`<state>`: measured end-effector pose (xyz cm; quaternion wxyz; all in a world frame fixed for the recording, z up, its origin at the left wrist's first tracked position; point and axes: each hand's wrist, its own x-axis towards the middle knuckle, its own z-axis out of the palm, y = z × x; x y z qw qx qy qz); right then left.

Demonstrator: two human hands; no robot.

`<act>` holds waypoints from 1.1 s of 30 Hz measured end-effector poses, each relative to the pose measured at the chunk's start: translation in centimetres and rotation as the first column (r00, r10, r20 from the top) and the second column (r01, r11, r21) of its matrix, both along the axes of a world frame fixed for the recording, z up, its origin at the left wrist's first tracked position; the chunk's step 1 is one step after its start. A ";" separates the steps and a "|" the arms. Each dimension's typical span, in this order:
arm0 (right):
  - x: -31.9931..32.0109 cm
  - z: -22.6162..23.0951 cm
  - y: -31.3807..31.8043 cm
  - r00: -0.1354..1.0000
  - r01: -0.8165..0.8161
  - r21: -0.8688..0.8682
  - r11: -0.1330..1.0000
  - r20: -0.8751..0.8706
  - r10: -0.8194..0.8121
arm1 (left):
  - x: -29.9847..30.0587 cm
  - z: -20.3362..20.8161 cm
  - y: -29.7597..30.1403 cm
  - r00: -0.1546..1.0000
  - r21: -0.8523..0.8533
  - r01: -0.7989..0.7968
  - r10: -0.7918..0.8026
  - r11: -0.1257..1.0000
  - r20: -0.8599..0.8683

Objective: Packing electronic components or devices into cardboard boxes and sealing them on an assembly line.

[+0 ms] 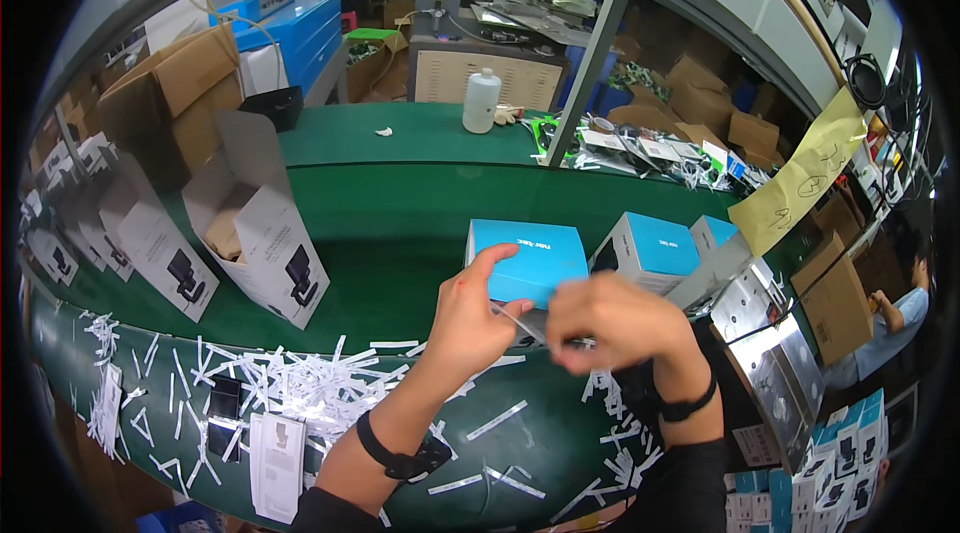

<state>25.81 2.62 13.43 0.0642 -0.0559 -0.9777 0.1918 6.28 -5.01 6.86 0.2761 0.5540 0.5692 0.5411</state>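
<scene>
A white carton with a blue top (540,248) stands on the green conveyor belt in front of me. My left hand (474,323) grips its near left corner, one finger over the blue top and another digit low on the near side. A narrow pale strip (518,321) runs between my two hands at the carton's near face. My right hand (615,321) is curled and blurred by motion just right of the strip. A small dark thing shows under its fingers, too unclear to name.
Open white cartons (265,243) line the belt at left; closed blue-topped cartons (655,248) stand at right. Paper strips (320,388) and a white flat box (277,468) lie on the near ledge. A plastic bottle (482,101) stands beyond. A person (890,323) is at far right.
</scene>
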 end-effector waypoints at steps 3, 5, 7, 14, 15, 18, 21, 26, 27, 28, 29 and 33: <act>1.9 0.8 -4.3 0.972 -0.049 -0.054 0.997 0.229 0.060 | -0.5 0.0 0.4 1.000 0.027 -0.014 0.015 1.000 -0.011; 3.1 1.2 -5.6 0.975 0.159 0.013 0.987 0.156 -0.159 | -0.5 0.6 0.8 0.998 0.024 0.013 -0.011 1.000 -0.063; 2.7 -0.4 -4.0 0.907 0.390 0.093 0.916 -0.210 -0.365 | -0.6 2.3 1.0 0.994 -0.088 0.058 -0.066 0.994 -0.089; 2.0 -7.4 2.7 0.710 0.477 -0.160 0.864 -0.510 -0.486 | -0.5 2.5 1.4 0.841 -0.105 -0.051 -0.014 0.993 -0.540; 2.1 -7.9 2.8 0.689 0.489 -0.076 0.869 -0.577 -0.438 | -0.2 2.3 1.5 0.839 -0.102 -0.056 -0.008 0.993 -0.543; 2.4 -9.1 3.5 0.650 0.484 -0.008 0.875 -0.666 -0.365 | 0.6 1.5 1.1 0.703 0.088 -0.167 0.181 0.982 -0.688; 2.3 -9.1 3.8 0.619 0.485 -0.042 0.874 -0.689 -0.376 | 0.5 0.6 1.3 0.567 0.402 -0.233 0.459 0.886 -0.684; 2.2 -8.9 3.7 0.602 0.478 -0.097 0.873 -0.687 -0.406 | -1.0 -2.3 2.9 0.893 0.310 0.100 0.052 0.946 -0.448; 2.2 -8.9 3.6 0.589 0.473 -0.166 0.865 -0.672 -0.450 | -1.1 -2.5 2.8 0.884 0.311 0.112 0.048 0.944 -0.464; 2.3 -8.8 3.5 0.575 0.469 -0.231 0.853 -0.652 -0.493 | -1.2 -2.6 2.8 0.886 0.303 0.116 0.040 0.946 -0.462; 2.2 -8.9 3.5 0.574 0.464 -0.231 0.855 -0.657 -0.489 | -1.3 -2.7 2.8 0.869 0.336 0.125 0.060 0.934 -0.491; 1.9 -11.2 3.6 0.478 0.466 -0.170 0.868 -0.777 -0.409 | -1.5 -3.2 3.2 0.812 0.397 0.193 0.081 0.897 -0.578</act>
